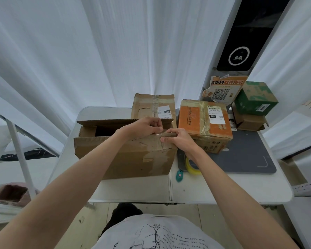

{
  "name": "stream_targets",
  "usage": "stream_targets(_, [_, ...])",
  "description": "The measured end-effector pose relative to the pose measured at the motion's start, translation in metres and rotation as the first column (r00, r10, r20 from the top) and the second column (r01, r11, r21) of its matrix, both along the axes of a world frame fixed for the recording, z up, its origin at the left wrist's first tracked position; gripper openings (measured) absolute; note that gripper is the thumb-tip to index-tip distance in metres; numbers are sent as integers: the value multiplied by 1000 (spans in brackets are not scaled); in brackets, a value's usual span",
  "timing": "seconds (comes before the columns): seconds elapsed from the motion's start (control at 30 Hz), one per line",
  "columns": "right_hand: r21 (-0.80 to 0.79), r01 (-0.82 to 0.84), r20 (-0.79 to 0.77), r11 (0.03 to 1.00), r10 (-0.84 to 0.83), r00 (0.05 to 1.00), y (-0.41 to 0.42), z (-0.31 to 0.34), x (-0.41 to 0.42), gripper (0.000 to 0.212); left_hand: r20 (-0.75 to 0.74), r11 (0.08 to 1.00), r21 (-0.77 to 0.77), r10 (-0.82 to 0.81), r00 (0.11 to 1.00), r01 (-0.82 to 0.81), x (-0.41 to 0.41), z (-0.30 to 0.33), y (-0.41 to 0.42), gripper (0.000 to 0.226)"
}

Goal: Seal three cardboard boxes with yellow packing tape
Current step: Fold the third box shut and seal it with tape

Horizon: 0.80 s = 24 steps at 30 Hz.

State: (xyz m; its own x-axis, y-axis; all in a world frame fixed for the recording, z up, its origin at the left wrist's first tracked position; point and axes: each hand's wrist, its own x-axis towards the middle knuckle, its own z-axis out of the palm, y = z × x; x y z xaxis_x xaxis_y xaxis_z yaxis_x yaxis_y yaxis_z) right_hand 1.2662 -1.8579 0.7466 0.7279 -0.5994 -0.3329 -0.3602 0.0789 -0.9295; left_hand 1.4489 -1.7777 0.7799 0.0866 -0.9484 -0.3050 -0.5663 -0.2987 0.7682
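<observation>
A large brown cardboard box (126, 159) stands on the white table (136, 187), its top flaps partly open with a dark gap at the left. My left hand (145, 127) and my right hand (178, 140) both pinch the near flap's right end at the box's upper right corner. A roll of yellow packing tape (191, 168) lies on the table to the right of the box, partly hidden by my right forearm. Behind stand a smaller brown box (147, 106) and an orange box (196, 121), both with white labels.
A teal box cutter (179, 175) lies by the tape roll. A grey mat (246, 153) covers the table's right part. A green box (255, 97) sits on a small brown box (250, 121) at the back right, beside a black kiosk post (241, 42). White curtains hang behind.
</observation>
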Motion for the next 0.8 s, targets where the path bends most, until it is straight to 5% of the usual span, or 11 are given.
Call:
stream_targets(0.37, [-121, 36, 38, 992, -32, 999, 4, -16, 0, 10, -79, 895, 412, 221, 972, -170, -7, 6, -15, 20])
stream_targets(0.53, [-172, 100, 57, 980, -92, 994, 6, -23, 0, 13, -56, 859, 493, 194, 979, -142, -12, 14, -19, 22])
stream_targets(0.8, [-250, 166, 146, 954, -133, 980, 12, -23, -1, 51, -193, 832, 529, 312, 930, -169, -2, 7, -19, 22])
